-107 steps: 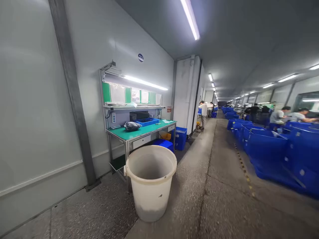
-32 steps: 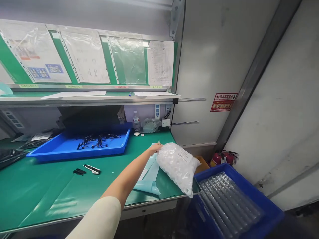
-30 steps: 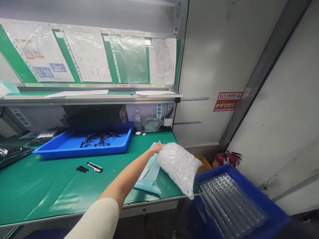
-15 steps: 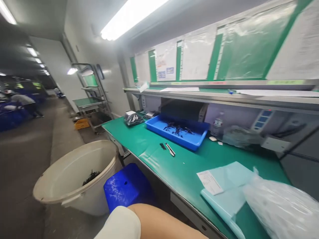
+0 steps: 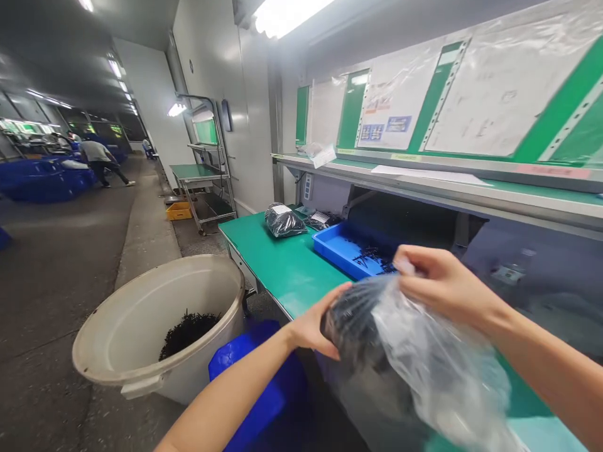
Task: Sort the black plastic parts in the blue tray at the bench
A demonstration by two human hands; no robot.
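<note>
The right hand pinches the top and the left hand cups the dark end of a clear, crinkly plastic bag of small parts, held over the green bench edge, likely soft, saggy and slippery, best gripped at both ends.

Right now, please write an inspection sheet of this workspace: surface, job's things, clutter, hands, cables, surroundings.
Surface: green bench, mostly bare near its end.
Job's things: clear plastic bag with dark contents, held by both hands.
Clutter: blue tray with small black parts; dark wrapped bag.
Hands: left hand cups the bag's end; right hand pinches its top.
Cables: nothing seen.
Surroundings: cream bucket holding black scraps, blue bin, a person far down the aisle.
</note>
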